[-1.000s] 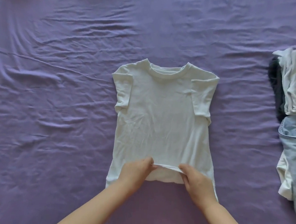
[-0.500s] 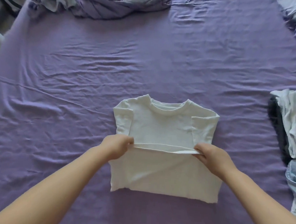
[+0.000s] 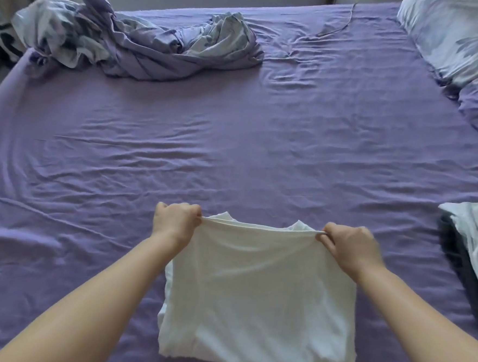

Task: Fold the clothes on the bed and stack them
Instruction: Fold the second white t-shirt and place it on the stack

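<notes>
A white T-shirt (image 3: 258, 295) lies on the purple bed sheet (image 3: 233, 158) near the front edge, folded bottom-over-top so its hem reaches the collar. My left hand (image 3: 177, 223) grips the hem's left corner with curled fingers. My right hand (image 3: 349, 245) pinches the hem's right corner. The hem is stretched taut between them, just above the shoulders. Only small bits of the collar and shoulders show behind the hem. A stack of folded clothes (image 3: 473, 253), white on top of dark, sits at the right edge, partly cut off.
A crumpled purple and floral duvet (image 3: 145, 44) lies at the far left of the bed. Pillows (image 3: 462, 46) in floral cases fill the far right corner. A thin cable (image 3: 339, 24) trails near the headboard.
Both hands carried the T-shirt's hem from the bottom up over the body to the collar, spreading apart to its corners. The camera tilted up, revealing the duvet and pillows.
</notes>
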Action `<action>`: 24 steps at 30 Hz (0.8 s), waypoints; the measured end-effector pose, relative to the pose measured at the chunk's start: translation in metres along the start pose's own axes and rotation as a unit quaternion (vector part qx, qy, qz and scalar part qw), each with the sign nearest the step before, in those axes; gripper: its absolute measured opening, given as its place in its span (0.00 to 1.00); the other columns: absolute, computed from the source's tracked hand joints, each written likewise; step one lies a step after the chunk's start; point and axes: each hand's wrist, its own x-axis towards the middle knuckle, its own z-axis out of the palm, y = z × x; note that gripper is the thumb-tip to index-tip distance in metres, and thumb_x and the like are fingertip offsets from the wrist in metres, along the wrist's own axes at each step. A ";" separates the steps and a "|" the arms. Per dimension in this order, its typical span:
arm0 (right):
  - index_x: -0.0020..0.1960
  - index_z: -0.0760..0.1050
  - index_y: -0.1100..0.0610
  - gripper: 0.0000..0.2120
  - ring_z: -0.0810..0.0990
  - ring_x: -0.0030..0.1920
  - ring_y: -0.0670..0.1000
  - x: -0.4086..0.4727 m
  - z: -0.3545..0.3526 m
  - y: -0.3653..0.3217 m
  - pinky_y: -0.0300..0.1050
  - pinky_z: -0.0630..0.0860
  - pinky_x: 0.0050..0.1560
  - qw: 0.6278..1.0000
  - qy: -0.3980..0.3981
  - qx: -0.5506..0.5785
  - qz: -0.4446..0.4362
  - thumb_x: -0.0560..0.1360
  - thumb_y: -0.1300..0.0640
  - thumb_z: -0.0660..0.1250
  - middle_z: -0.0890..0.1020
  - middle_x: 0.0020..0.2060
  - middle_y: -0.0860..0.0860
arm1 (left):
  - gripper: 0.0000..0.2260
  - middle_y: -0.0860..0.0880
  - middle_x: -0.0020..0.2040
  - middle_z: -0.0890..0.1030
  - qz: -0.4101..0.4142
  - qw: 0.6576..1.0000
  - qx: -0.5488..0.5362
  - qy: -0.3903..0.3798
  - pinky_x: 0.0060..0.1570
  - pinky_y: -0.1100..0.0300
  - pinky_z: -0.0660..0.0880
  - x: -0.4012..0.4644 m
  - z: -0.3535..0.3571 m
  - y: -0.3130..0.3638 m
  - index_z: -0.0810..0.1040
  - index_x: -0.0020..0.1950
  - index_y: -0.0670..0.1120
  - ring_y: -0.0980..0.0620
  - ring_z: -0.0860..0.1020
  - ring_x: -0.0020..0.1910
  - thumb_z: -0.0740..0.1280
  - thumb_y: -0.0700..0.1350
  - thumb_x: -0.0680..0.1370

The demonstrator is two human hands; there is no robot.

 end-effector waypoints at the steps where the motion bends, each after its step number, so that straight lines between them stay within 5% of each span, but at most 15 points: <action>1: 0.45 0.71 0.54 0.15 0.79 0.47 0.55 0.004 0.000 0.001 0.43 0.61 0.41 0.999 0.004 -0.039 -0.008 0.80 0.43 0.55 0.83 0.44 0.49 | 0.08 0.52 0.52 0.80 0.002 1.000 0.024 0.001 0.50 0.56 0.59 0.006 0.003 0.000 0.77 0.53 0.52 0.51 0.76 0.53 0.58 0.48 0.80; 5: 0.30 0.56 0.53 0.26 0.72 0.23 0.56 0.015 0.019 0.009 0.43 0.61 0.34 0.995 0.087 -0.031 -0.042 0.68 0.49 0.74 0.77 0.23 0.54 | 0.07 0.53 0.50 0.79 0.002 0.999 0.051 -0.015 0.50 0.56 0.59 0.019 0.018 0.000 0.75 0.51 0.52 0.51 0.76 0.51 0.58 0.50 0.81; 7: 0.29 0.59 0.52 0.28 0.71 0.20 0.53 0.017 0.031 0.011 0.44 0.65 0.31 0.988 0.125 -0.051 -0.070 0.58 0.52 0.81 0.73 0.20 0.51 | 0.03 0.53 0.47 0.79 0.018 0.998 0.055 0.014 0.53 0.55 0.62 0.018 0.026 0.002 0.76 0.49 0.52 0.49 0.75 0.49 0.63 0.49 0.79; 10: 0.43 0.74 0.55 0.13 0.78 0.40 0.56 0.016 0.052 0.010 0.52 0.66 0.48 0.978 0.176 -0.043 -0.104 0.64 0.52 0.75 0.80 0.36 0.52 | 0.13 0.49 0.41 0.79 0.051 0.987 0.006 0.153 0.54 0.47 0.70 0.012 0.042 0.012 0.79 0.41 0.49 0.44 0.76 0.46 0.76 0.36 0.62; 14: 0.60 0.73 0.54 0.17 0.69 0.64 0.55 -0.012 0.069 -0.013 0.62 0.61 0.65 0.973 0.174 0.007 -0.154 0.75 0.49 0.57 0.78 0.60 0.55 | 0.15 0.46 0.57 0.79 0.129 0.959 -0.109 0.227 0.65 0.44 0.61 -0.028 0.065 0.057 0.79 0.52 0.50 0.44 0.70 0.62 0.70 0.39 0.66; 18: 0.65 0.69 0.50 0.24 0.64 0.69 0.57 -0.050 0.096 -0.029 0.64 0.57 0.66 0.983 0.088 0.023 -0.159 0.80 0.42 0.43 0.75 0.65 0.54 | 0.19 0.45 0.69 0.72 0.228 0.959 -0.097 0.139 0.65 0.40 0.60 -0.089 0.104 0.085 0.73 0.64 0.52 0.43 0.64 0.71 0.63 0.51 0.74; 22: 0.72 0.60 0.47 0.27 0.48 0.76 0.53 -0.061 0.114 -0.027 0.63 0.52 0.68 0.991 0.025 0.002 -0.128 0.79 0.38 0.39 0.60 0.74 0.50 | 0.28 0.47 0.74 0.65 0.215 0.974 -0.031 0.060 0.65 0.36 0.58 -0.114 0.125 0.084 0.64 0.74 0.52 0.44 0.60 0.74 0.56 0.63 0.76; 24: 0.71 0.61 0.47 0.27 0.46 0.76 0.53 -0.059 0.108 -0.029 0.62 0.50 0.68 0.993 0.012 -0.009 -0.119 0.79 0.38 0.39 0.62 0.73 0.51 | 0.28 0.47 0.74 0.65 0.202 0.978 -0.024 0.039 0.65 0.36 0.57 -0.114 0.121 0.086 0.64 0.74 0.52 0.43 0.59 0.74 0.55 0.63 0.76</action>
